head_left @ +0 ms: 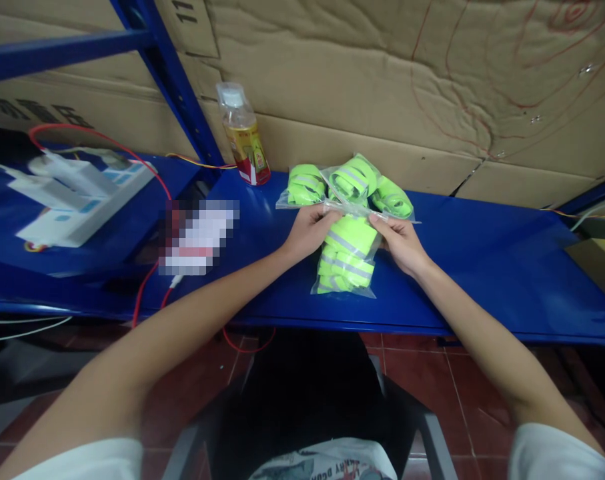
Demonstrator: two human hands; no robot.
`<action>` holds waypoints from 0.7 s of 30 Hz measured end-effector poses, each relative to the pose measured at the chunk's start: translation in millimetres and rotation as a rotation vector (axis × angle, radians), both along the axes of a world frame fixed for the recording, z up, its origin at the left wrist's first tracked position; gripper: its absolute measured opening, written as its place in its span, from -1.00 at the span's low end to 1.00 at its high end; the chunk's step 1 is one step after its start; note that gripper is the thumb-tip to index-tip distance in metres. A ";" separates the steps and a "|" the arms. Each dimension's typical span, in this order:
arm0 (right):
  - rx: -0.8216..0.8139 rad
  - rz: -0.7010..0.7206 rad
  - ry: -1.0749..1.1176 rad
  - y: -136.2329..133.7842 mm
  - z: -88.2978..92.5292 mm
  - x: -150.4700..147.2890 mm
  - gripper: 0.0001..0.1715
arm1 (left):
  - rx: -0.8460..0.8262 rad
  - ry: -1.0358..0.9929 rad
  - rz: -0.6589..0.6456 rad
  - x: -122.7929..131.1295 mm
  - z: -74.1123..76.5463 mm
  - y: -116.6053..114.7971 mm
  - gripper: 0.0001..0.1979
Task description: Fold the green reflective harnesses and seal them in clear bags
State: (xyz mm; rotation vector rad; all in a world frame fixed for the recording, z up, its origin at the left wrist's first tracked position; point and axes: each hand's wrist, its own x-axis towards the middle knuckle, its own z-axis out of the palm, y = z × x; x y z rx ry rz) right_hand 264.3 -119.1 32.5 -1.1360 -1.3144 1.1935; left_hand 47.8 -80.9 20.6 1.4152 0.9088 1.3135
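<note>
Between my two hands is a clear plastic bag (346,257) with neon yellow-green reflective straps folded inside. My left hand (313,230) pinches the bag's top edge at its left corner. At the right corner, the thumb and fingers of my right hand (398,241) are closed on the same edge. The bag's lower end rests on or just above the blue tabletop (272,280); I cannot tell which. Just behind it lie more clear bags of rolled neon straps: a left one (305,185), a middle one (353,180) and a right one (392,198).
A drink bottle (247,143) stands at the back against the cardboard (332,87). To the left are a blurred-out white object (202,233) with a red cable and a white power strip (87,200) with plugs. A blue metal post (182,87) rises behind.
</note>
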 end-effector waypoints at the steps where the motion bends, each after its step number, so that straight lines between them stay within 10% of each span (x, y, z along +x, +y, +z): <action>1: 0.030 -0.010 -0.012 0.8 -1.3 0.3 -0.52 | 0.001 -0.008 -0.011 0.1 1.3 -1.7 -0.62; 8: 0.226 -0.057 -0.140 3.8 -2.6 4.4 -0.59 | -0.035 -0.070 -0.130 -0.3 5.7 -6.0 -0.64; 21: -0.031 -0.134 0.083 8.0 6.7 11.1 -0.60 | -0.175 -0.213 -0.096 -0.6 1.6 5.2 -0.53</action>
